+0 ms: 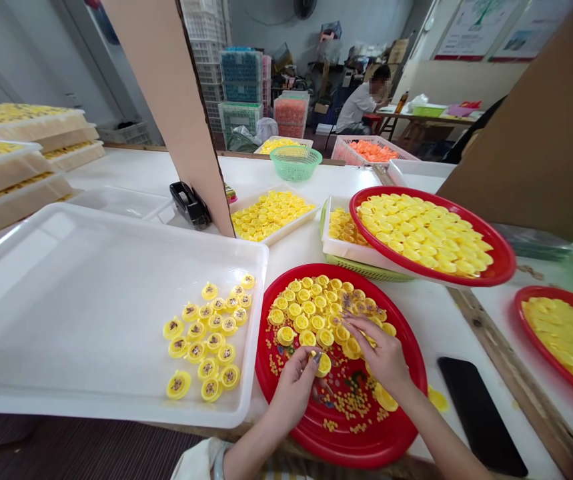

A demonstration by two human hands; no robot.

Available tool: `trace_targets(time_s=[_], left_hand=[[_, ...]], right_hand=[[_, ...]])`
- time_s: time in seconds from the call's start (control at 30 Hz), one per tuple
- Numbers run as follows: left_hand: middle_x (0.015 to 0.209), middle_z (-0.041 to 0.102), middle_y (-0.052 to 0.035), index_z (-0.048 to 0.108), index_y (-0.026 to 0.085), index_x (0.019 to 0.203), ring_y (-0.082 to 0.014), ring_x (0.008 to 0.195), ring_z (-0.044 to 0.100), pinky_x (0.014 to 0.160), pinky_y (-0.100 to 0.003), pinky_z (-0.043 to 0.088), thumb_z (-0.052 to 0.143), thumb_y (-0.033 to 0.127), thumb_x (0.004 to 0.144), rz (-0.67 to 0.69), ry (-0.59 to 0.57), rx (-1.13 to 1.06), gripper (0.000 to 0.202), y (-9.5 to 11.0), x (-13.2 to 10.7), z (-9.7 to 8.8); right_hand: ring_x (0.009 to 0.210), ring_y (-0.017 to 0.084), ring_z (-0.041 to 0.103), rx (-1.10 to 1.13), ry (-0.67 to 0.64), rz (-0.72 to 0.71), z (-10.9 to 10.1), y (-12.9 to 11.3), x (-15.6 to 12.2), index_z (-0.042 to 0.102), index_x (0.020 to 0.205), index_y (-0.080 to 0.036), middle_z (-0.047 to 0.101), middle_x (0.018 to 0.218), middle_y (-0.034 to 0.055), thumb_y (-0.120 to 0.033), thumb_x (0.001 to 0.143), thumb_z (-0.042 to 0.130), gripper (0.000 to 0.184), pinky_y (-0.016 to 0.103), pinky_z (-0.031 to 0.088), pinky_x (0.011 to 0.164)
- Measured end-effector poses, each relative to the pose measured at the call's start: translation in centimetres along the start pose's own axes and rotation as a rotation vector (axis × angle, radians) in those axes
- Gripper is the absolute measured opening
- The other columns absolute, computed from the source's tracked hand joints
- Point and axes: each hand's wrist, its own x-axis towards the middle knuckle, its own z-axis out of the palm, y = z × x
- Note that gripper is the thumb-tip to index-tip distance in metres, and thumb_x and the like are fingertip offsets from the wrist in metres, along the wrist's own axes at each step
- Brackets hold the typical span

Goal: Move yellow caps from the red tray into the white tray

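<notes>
Between the thumb and fingers of my left hand (297, 379) is a small round yellow plastic cup (323, 365), over the front part of a red round tray (296, 437). My right hand (380, 352) reaches across the tray's right side, its fingertips pinched together by the yellow cups at the back; whatever they hold is too small to make out. Rows of similar yellow cups (309, 308) fill the tray's back half. Loose small yellow bits (353, 405) lie scattered in front. On the left, a large white tray (91, 320) holds several yellow pieces with dark-patterned centres (207, 368).
A second red tray (503, 267) of yellow cups rests on a white bin at the back right. A black phone (481, 413) lies at right. A black tape dispenser (189, 205) stands by a cardboard upright (166, 100). Farther back sits a person (359, 110).
</notes>
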Motion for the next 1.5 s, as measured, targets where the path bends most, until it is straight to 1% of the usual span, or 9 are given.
trace_targets(time_s=[0.13, 0.2, 0.3, 0.4, 0.63, 1.07, 1.27, 1.4, 1.5], left_hand=[[0.078, 0.062, 0.0000, 0.058, 0.018, 0.098, -0.0121, 0.061, 0.056, 0.055, -0.024, 0.039, 0.062, 0.065, 0.074, -0.018, -0.032, -0.030, 0.053, 0.7, -0.4, 0.5], [0.081, 0.064, -0.0010, 0.060, 0.017, 0.098, -0.0126, 0.064, 0.056, 0.059, -0.025, 0.041, 0.063, 0.063, 0.075, -0.012, -0.024, -0.057, 0.051, 1.0, -0.6, 0.9], [0.082, 0.065, -0.0022, 0.063, 0.017, 0.098, -0.0136, 0.065, 0.057, 0.060, -0.025, 0.041, 0.063, 0.063, 0.075, 0.001, -0.020, -0.105, 0.052, 1.1, -0.7, 1.4], [0.081, 0.066, -0.0032, 0.063, 0.016, 0.100, -0.0140, 0.064, 0.056, 0.057, -0.025, 0.041, 0.063, 0.062, 0.076, 0.015, -0.037, -0.122, 0.052, 0.9, -0.8, 1.7], [0.104, 0.068, -0.0079, 0.064, 0.017, 0.099, -0.0223, 0.098, 0.061, 0.090, -0.033, 0.046, 0.065, 0.055, 0.079, 0.103, 0.047, -0.157, 0.044, 1.0, -1.0, 1.5], [0.109, 0.069, -0.0089, 0.065, 0.019, 0.102, -0.0247, 0.107, 0.060, 0.097, -0.035, 0.045, 0.062, 0.055, 0.082, 0.194, 0.063, -0.076, 0.041, 1.6, -1.5, 2.2], [0.116, 0.068, -0.0103, 0.068, 0.019, 0.106, -0.0285, 0.116, 0.058, 0.101, -0.038, 0.044, 0.065, 0.061, 0.077, 0.138, 0.114, -0.007, 0.050, 0.4, -1.4, 1.5], [0.117, 0.068, -0.0115, 0.064, 0.021, 0.116, -0.0295, 0.103, 0.064, 0.077, -0.036, 0.054, 0.067, 0.065, 0.073, 0.018, 0.116, -0.023, 0.061, -1.5, -0.6, 0.7], [0.115, 0.068, -0.0125, 0.063, 0.020, 0.116, -0.0282, 0.089, 0.068, 0.056, -0.030, 0.051, 0.065, 0.069, 0.071, -0.037, 0.070, -0.035, 0.067, -2.3, 0.0, 0.4]], right_hand=[[0.049, 0.014, 0.061, 0.278, 0.000, 0.319, -0.6, -2.6, -1.6, 0.060, 0.104, -0.018, 0.065, 0.064, 0.0004, -0.041, 0.098, 0.045, 0.028, 0.024, 0.050, 0.043], [0.043, 0.012, 0.053, 0.488, -0.109, 0.489, -0.5, -3.6, -2.4, 0.060, 0.101, -0.018, 0.057, 0.057, -0.0034, -0.047, 0.094, 0.052, 0.032, 0.022, 0.043, 0.038], [0.059, 0.015, 0.062, 0.510, -0.132, 0.490, 0.3, -4.4, -3.5, 0.060, 0.105, -0.020, 0.065, 0.071, 0.0005, -0.047, 0.091, 0.057, 0.030, 0.025, 0.053, 0.053], [0.077, 0.018, 0.067, 0.258, 0.025, 0.263, 1.1, -4.9, -4.4, 0.063, 0.103, -0.023, 0.070, 0.086, 0.0042, -0.035, 0.093, 0.056, 0.018, 0.030, 0.057, 0.071], [0.099, 0.019, 0.065, -0.041, 0.128, -0.010, 1.7, -6.4, -5.6, 0.064, 0.124, -0.026, 0.063, 0.106, 0.0080, -0.022, 0.096, 0.049, 0.032, 0.029, 0.057, 0.084], [0.097, 0.024, 0.070, 0.345, 0.205, 0.384, 2.1, -6.9, -5.8, 0.074, 0.105, -0.025, 0.073, 0.108, 0.0091, -0.039, 0.084, 0.068, 0.026, 0.038, 0.062, 0.081], [0.103, 0.024, 0.067, 0.241, 0.169, 0.321, 2.1, -6.8, -6.3, 0.071, 0.114, -0.027, 0.070, 0.110, 0.0089, -0.037, 0.089, 0.061, 0.028, 0.037, 0.058, 0.088], [0.114, 0.023, 0.062, 0.332, 0.020, 0.389, 1.7, -6.4, -6.0, 0.063, 0.126, -0.029, 0.066, 0.124, 0.0075, -0.039, 0.090, 0.061, 0.037, 0.037, 0.053, 0.097], [0.095, 0.020, 0.070, 0.420, -0.015, 0.425, 0.9, -6.1, -5.7, 0.065, 0.118, -0.025, 0.071, 0.108, 0.0070, -0.041, 0.092, 0.058, 0.031, 0.031, 0.059, 0.082]])
